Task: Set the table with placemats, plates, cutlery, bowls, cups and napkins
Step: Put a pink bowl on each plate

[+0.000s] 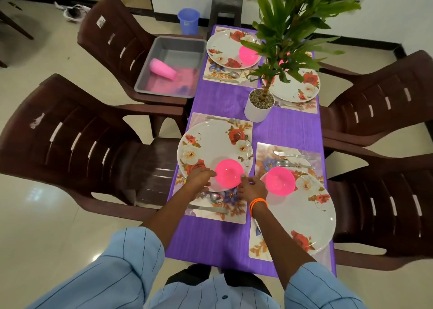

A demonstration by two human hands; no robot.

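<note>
A pink bowl (pixel 229 174) sits on the near-left floral plate (pixel 210 144), which lies on a floral placemat (pixel 234 215). My left hand (pixel 199 176) touches the bowl's left rim and my right hand (pixel 251 188) its right rim, fingers curled at the edges. A second pink bowl (pixel 280 181) stands on the near-right plate (pixel 304 215). Two far plates (pixel 222 48) (pixel 293 90) also carry pink bowls, partly hidden by leaves. A knife (pixel 208 209) and a spoon (pixel 214 197) lie below the near-left plate, a fork (pixel 223 120) above it.
A grey tub (pixel 173 50) on the far-left chair holds stacked pink cups (pixel 162 69) and pink cloth. A potted plant (pixel 260 104) stands mid-table on the purple cloth (pixel 222 97). Brown plastic chairs surround the table. A blue bin (pixel 188 21) and a stool stand beyond.
</note>
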